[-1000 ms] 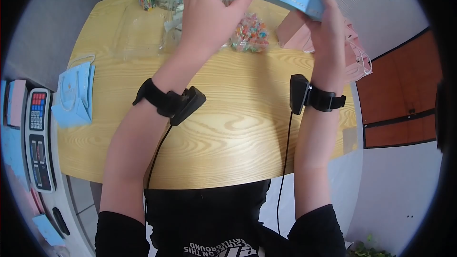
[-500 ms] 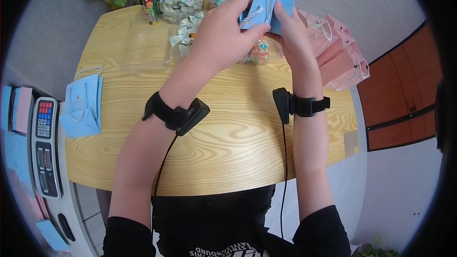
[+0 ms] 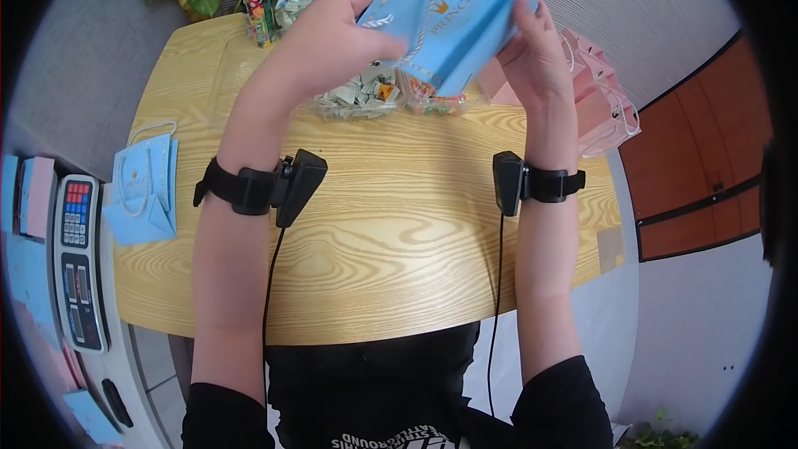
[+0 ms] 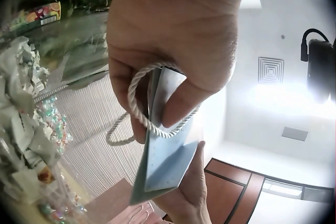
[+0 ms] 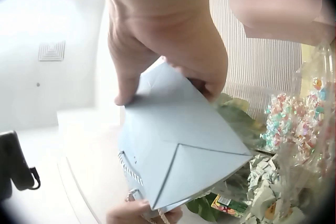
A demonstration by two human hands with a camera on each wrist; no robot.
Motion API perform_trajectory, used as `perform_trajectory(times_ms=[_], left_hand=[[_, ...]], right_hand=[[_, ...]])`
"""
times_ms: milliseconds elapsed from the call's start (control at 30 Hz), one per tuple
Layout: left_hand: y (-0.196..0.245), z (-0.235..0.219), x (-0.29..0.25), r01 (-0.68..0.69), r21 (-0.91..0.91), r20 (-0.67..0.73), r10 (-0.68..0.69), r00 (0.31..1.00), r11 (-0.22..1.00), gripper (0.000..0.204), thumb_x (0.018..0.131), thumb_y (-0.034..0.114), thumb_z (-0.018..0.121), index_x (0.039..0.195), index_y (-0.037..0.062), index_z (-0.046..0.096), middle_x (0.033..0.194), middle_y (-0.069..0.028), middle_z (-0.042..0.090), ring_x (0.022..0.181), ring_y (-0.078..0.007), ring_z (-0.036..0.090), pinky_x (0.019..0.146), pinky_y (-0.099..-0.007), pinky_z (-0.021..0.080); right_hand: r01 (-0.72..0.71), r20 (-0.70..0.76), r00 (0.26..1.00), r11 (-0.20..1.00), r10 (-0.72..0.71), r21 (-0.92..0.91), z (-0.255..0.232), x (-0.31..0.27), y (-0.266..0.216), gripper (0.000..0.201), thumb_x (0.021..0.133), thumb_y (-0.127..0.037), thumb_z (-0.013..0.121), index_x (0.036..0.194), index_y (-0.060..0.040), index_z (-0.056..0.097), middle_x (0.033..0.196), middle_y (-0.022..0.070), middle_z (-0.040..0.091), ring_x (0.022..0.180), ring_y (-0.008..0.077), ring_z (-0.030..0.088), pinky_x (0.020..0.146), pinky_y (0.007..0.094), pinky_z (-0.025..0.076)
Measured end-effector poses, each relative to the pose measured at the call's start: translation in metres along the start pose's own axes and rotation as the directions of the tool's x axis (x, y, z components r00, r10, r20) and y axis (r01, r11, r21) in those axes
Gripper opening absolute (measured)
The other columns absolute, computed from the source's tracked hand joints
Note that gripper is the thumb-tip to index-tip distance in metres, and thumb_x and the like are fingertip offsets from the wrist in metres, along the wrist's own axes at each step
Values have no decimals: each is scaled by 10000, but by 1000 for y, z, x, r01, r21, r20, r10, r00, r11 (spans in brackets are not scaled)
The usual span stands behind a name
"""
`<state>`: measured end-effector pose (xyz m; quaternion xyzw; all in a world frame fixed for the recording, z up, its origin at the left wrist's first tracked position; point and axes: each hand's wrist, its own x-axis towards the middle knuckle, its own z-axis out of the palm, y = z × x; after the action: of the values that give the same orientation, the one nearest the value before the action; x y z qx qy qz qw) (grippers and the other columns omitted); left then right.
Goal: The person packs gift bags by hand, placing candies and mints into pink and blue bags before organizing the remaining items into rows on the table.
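A blue paper bag [image 3: 465, 21] with a gold crown, the word PRINCE and white rope handles is held tilted above the far side of the table. My left hand [image 3: 332, 41] pinches its top edge by the handles; in the left wrist view the thumb and fingers of the left hand [image 4: 173, 40] press on the edge, a rope loop hanging over them. My right hand [image 3: 540, 58] grips the base end at the right. In the right wrist view the right hand [image 5: 168, 40] has thumb and fingers on opposite sides of the bag [image 5: 178, 124].
Wrapped sweets in clear trays [image 3: 357, 100] lie beneath the bag. A colourful can [image 3: 258, 10] stands at the back left. Pink bags [image 3: 603, 104] are on the right, another blue bag [image 3: 143, 191] on the left. A scale [image 3: 76, 258] stands beyond the table's left edge.
The bag has turned from upright, opening visible, to tilted with its printed face towards the head camera. My left hand has moved left and my right hand slightly right since half a second ago.
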<state>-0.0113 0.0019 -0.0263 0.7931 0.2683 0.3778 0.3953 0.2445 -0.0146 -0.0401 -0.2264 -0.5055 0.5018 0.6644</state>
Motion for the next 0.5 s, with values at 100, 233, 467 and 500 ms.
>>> perform_trajectory(times_ms=[100, 233, 467, 500], left_hand=[[2, 5, 2, 16, 14, -84, -15, 996, 1000, 439, 818, 165, 737, 1217, 27, 616, 931, -2, 687, 849, -49, 628, 723, -234, 519], [5, 5, 3, -16, 154, -292, 61, 954, 988, 532, 796, 247, 755, 1248, 20, 588, 1084, -84, 682, 991, -155, 644, 843, -314, 518], [31, 6, -6, -263, 661, -320, 581, 748, 703, 233, 809, 243, 729, 946, 86, 625, 743, -94, 655, 710, -270, 662, 626, -342, 505], [33, 7, -5, -249, 659, -384, 602, 701, 710, 286, 817, 230, 715, 1034, 83, 602, 863, -119, 653, 825, -284, 651, 704, -361, 505]], right_hand=[[19, -129, 991, 982, -43, -186, 4, 2, 6, 442, 830, -201, 774, 1145, -7, 532, 991, 72, 654, 895, 140, 643, 777, 267, 513], [-18, -44, 999, 905, -1, -425, 3, -1, 0, 429, 802, -156, 797, 1123, 16, 570, 933, 79, 664, 841, 109, 636, 713, 242, 511], [-41, 72, 986, 644, 149, -764, 38, -22, -36, 379, 857, -167, 730, 1158, 34, 616, 992, 65, 688, 870, 97, 623, 797, 254, 499], [12, 73, 995, 666, 64, -746, 46, -26, -38, 330, 876, -169, 709, 1132, 24, 632, 984, 54, 691, 870, 98, 621, 814, 268, 499]])
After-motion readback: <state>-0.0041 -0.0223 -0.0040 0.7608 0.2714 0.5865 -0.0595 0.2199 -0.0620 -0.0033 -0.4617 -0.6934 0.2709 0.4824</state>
